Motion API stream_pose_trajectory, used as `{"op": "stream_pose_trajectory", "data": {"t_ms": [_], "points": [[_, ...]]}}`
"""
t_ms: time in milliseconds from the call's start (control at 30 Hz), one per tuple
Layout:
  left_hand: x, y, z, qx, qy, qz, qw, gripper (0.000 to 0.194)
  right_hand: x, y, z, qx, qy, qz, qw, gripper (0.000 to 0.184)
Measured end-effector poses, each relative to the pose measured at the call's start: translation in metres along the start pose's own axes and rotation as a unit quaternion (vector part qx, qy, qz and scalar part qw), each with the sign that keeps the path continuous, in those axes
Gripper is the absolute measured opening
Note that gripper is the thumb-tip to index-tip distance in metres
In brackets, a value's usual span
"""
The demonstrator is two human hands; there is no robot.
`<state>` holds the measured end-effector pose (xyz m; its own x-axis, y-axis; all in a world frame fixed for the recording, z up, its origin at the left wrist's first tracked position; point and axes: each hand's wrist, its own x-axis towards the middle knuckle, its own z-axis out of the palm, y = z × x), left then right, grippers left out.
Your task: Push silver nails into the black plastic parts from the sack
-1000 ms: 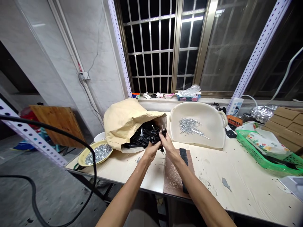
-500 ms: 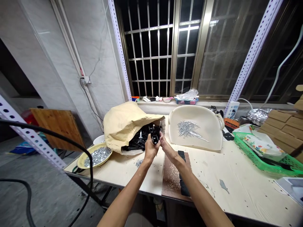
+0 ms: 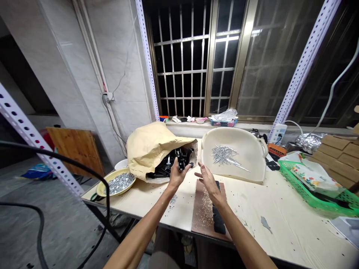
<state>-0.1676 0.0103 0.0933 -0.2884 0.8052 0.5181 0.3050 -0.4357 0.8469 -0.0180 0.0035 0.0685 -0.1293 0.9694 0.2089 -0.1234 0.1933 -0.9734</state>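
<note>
My left hand [image 3: 177, 176] is closed around several black plastic parts [image 3: 182, 161], held at the mouth of a brown paper sack [image 3: 148, 144]. More black pieces lie inside the sack; where the held ones end and those begin is hard to tell. My right hand [image 3: 209, 181] is apart from the left, fingers spread and holding nothing, over a brown board [image 3: 201, 213]. Along that board's right side runs a row of dark flat pieces [image 3: 218, 220], partly covered by my right forearm. Thin metal pins [image 3: 223, 154] are heaped in a cream plastic scoop-shaped tray [image 3: 249, 144].
A yellow bowl [image 3: 102, 189] of small metal pieces stands left of the sack. Tiny loose metal bits [image 3: 173, 201] lie near the table's front edge. At right are a green basket [image 3: 305, 190] and cardboard boxes [image 3: 333, 149]. A black cable [image 3: 108, 201] hangs at the left foreground.
My right hand has moved away from the left hand and the black parts, and its fingers have spread. My left hand keeps its hold. The view has shifted slightly.
</note>
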Motion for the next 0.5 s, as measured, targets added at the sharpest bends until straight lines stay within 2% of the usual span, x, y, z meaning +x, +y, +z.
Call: {"op": "stream_pose_trajectory", "data": {"t_ms": [133,233,367,500], "points": [[-0.012,0.006,0.008,-0.068,-0.129,-0.030,0.989,0.047,0.008,-0.007,0.009,0.020,-0.013,-0.076,0.997,0.055],[-0.018,0.010,0.017,-0.146,-0.196,-0.118,0.962,0.047,0.015,-0.016,0.017,0.059,-0.022,-0.121,0.991,0.049],[-0.016,0.010,0.024,-0.181,-0.185,-0.219,0.941,0.047,0.026,-0.013,0.021,0.061,0.001,-0.117,0.991,0.046],[-0.007,0.000,0.032,-0.126,-0.171,-0.267,0.940,0.038,0.042,0.002,0.020,0.087,0.019,-0.026,0.996,0.040]]}}
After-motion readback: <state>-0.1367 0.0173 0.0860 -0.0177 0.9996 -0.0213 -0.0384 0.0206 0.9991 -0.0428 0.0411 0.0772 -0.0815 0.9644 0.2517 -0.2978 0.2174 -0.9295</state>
